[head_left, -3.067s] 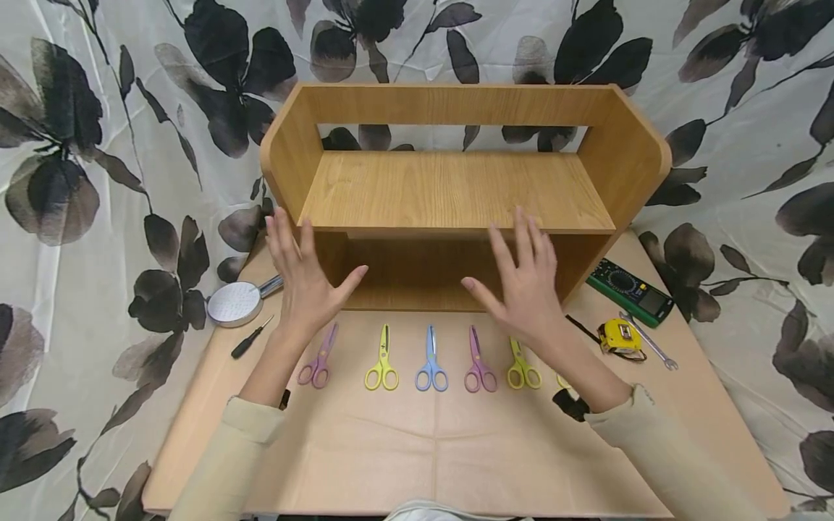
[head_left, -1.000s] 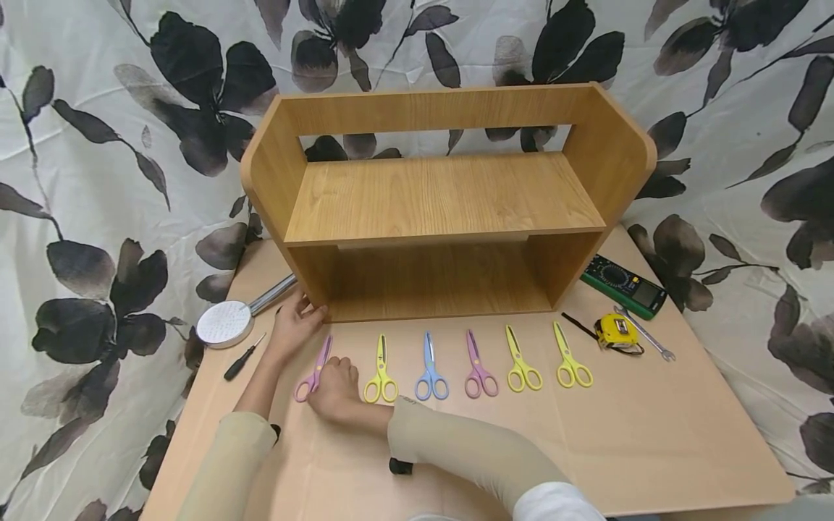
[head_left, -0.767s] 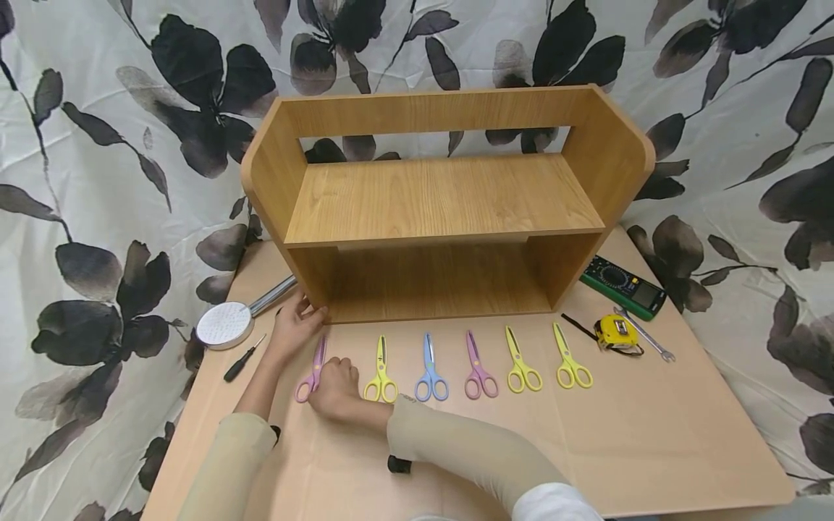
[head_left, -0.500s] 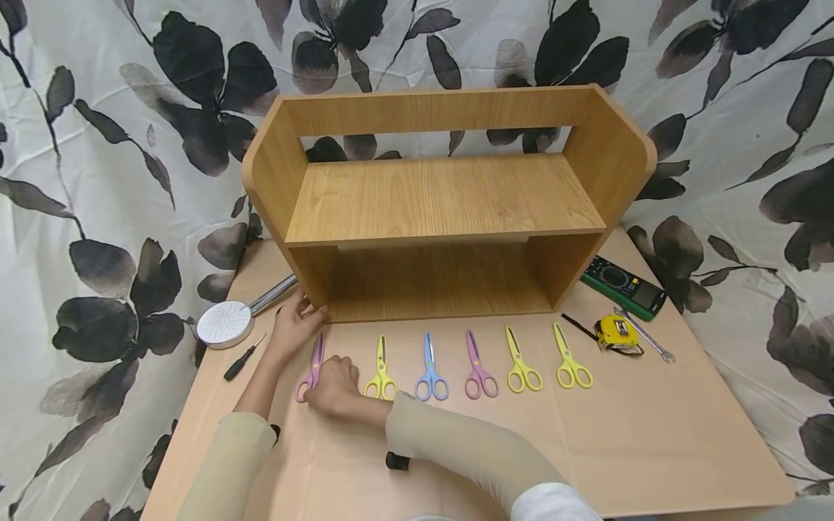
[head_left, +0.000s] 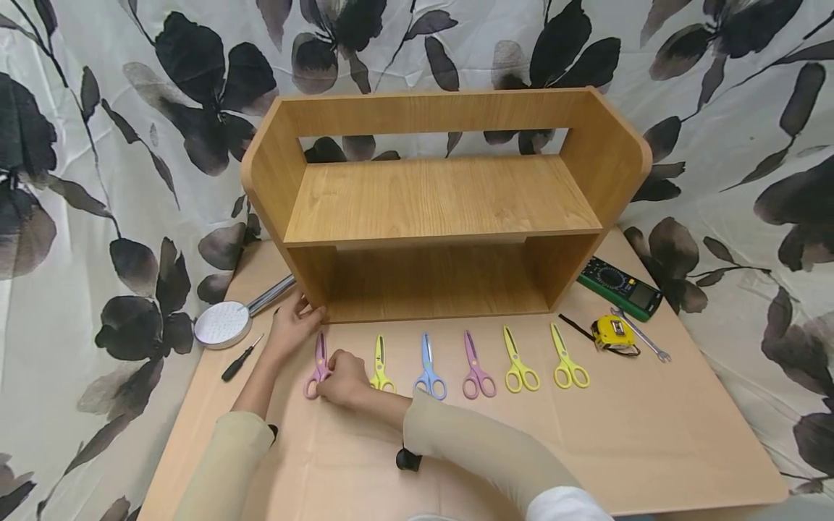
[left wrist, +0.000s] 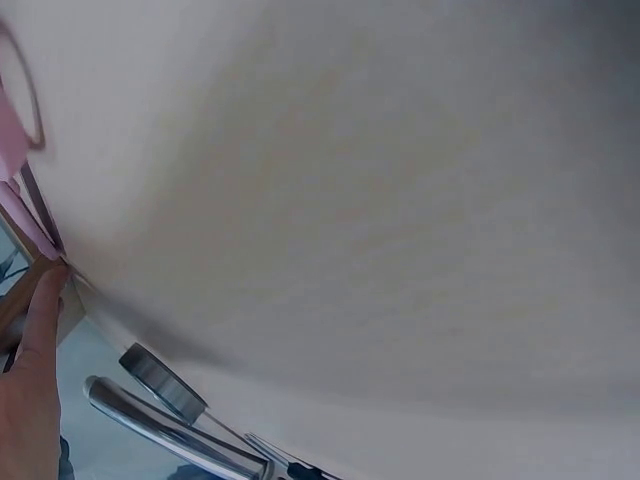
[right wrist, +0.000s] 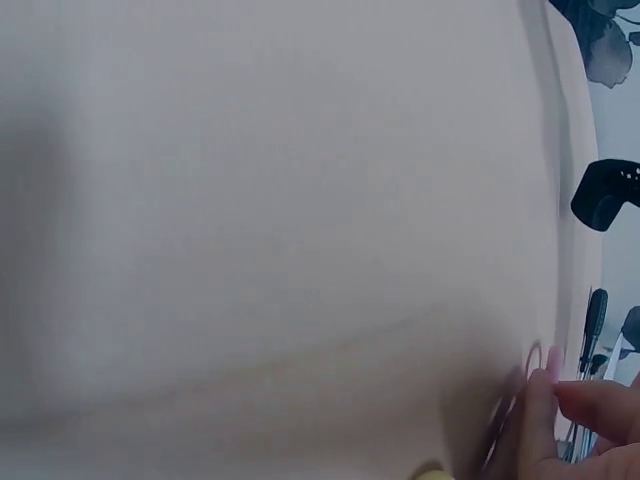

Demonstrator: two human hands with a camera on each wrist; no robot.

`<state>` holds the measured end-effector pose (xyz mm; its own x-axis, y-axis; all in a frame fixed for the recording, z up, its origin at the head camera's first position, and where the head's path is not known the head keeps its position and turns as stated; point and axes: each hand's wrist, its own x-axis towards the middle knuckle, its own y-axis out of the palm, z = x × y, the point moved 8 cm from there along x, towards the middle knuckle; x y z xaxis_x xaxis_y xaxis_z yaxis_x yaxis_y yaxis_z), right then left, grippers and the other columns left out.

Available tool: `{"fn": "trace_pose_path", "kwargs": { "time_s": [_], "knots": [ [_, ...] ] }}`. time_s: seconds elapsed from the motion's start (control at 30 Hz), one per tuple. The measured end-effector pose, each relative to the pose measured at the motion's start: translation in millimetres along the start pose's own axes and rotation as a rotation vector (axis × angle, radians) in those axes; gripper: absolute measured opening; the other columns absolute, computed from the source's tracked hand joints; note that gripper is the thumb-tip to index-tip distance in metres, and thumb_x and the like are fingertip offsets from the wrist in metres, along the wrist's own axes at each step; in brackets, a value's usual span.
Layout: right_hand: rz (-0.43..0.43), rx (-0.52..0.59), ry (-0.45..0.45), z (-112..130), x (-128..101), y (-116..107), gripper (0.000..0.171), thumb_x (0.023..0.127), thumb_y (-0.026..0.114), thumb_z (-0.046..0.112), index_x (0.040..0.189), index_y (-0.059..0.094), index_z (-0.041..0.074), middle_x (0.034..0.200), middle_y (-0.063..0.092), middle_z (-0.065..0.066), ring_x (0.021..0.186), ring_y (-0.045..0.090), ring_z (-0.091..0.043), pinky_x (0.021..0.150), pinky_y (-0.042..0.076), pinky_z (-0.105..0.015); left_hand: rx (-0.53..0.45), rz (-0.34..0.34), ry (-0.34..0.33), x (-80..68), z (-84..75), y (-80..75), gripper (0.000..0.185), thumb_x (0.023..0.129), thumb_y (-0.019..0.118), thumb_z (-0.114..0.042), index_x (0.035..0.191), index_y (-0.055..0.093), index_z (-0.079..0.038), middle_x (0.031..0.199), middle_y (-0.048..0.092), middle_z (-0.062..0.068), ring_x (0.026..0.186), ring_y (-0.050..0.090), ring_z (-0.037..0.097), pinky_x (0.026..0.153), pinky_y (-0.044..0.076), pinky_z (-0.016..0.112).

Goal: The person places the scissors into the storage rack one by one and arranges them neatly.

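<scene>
The pink scissors [head_left: 318,365] lie flat on the counter [head_left: 586,449], leftmost in a row of six, blades pointing far toward the shelf [head_left: 443,202]. The right hand [head_left: 343,378] has crossed over to them, its fingers curled at the handle loops; it looks to be pinching the handle, though the grip itself is hidden under the knuckles. The left hand [head_left: 291,327] rests with relaxed fingers against the shelf's near left corner, holding nothing.

These scissors look small and light, with stiff plastic handles and short metal blades, so they should lift with little effort. The handle loops are the sensible hold: smooth but ringed, and away from the blade edges. Lying flat on the smooth counter they may slide before coming up, so tipping one loop up first would help.

To the left lie a shower head [head_left: 221,323] and a screwdriver [head_left: 239,358].
</scene>
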<state>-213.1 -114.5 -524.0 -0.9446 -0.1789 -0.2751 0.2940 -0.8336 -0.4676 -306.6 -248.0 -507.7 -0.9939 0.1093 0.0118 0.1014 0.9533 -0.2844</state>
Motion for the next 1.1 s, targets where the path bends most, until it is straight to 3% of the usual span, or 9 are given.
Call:
{"fn": "trace_pose_path", "kwargs": {
  "time_s": [0.13,0.3,0.47,0.6,0.8,0.97,1.1],
  "knots": [
    [0.001,0.085,-0.008,-5,-9,-2,0.025,0.074,0.088,0.004,0.092,0.069,0.003,0.063,0.060,0.006,0.055,0.055,-0.003,0.048,0.044,-0.014,0.009,-0.003,0.002,-0.5,0.3,0.1,0.069,0.101,0.063,-0.005,0.163,0.034,-0.015,0.151,0.048,0.037,0.114,0.067,0.053,0.087,0.065,0.037],
    [0.029,0.163,-0.017,-7,-25,-13,0.027,0.072,0.086,0.002,0.094,0.070,0.002,0.062,0.061,0.005,0.052,0.058,-0.003,0.048,0.047,-0.016,0.029,-0.003,-0.003,0.2,0.4,-0.5,0.070,0.101,0.064,-0.007,0.163,0.034,-0.019,0.152,0.048,0.035,0.112,0.070,0.047,0.081,0.066,0.032],
    [0.093,0.193,-0.055,3,-45,-38,0.024,0.072,0.080,0.000,0.095,0.071,0.003,0.070,0.066,0.002,0.060,0.057,-0.005,0.053,0.046,-0.016,0.017,0.007,-0.032,-0.4,1.1,-0.4,0.072,0.102,0.064,-0.008,0.165,0.031,-0.022,0.156,0.044,0.034,0.113,0.070,0.042,0.083,0.065,0.032],
    [0.117,0.289,-0.061,18,-61,-68,0.027,0.073,0.080,-0.002,0.098,0.071,0.003,0.076,0.069,-0.001,0.064,0.063,-0.007,0.058,0.053,-0.017,-0.009,0.009,-0.037,-0.4,0.4,-0.7,0.072,0.101,0.064,-0.008,0.164,0.032,-0.021,0.154,0.046,0.034,0.107,0.073,0.032,0.080,0.065,0.030],
    [0.106,0.359,-0.117,53,-77,-119,0.026,0.078,0.079,0.006,0.103,0.074,0.006,0.086,0.070,-0.001,0.071,0.066,-0.010,0.059,0.051,-0.019,-0.011,0.004,-0.012,0.3,-0.4,-0.6,0.065,0.100,0.063,-0.004,0.160,0.039,-0.014,0.150,0.051,0.034,0.099,0.071,0.020,0.073,0.064,0.024],
    [0.107,0.407,-0.236,100,-81,-158,0.028,0.082,0.078,0.007,0.109,0.072,0.002,0.090,0.071,-0.003,0.078,0.068,-0.010,0.069,0.058,-0.021,0.008,-0.003,0.021,0.1,-2.3,-0.3,0.069,0.098,0.066,0.000,0.160,0.038,-0.011,0.150,0.051,0.033,0.121,0.065,0.036,0.085,0.063,0.023],
    [0.069,0.415,-0.310,136,-70,-183,0.027,0.085,0.076,0.005,0.111,0.071,-0.001,0.090,0.071,-0.004,0.081,0.068,-0.009,0.074,0.060,-0.021,0.029,-0.013,0.004,-0.2,-1.7,-0.5,0.073,0.098,0.066,0.001,0.162,0.034,-0.011,0.152,0.050,0.033,0.121,0.064,0.041,0.084,0.063,0.023]
  ]
}}
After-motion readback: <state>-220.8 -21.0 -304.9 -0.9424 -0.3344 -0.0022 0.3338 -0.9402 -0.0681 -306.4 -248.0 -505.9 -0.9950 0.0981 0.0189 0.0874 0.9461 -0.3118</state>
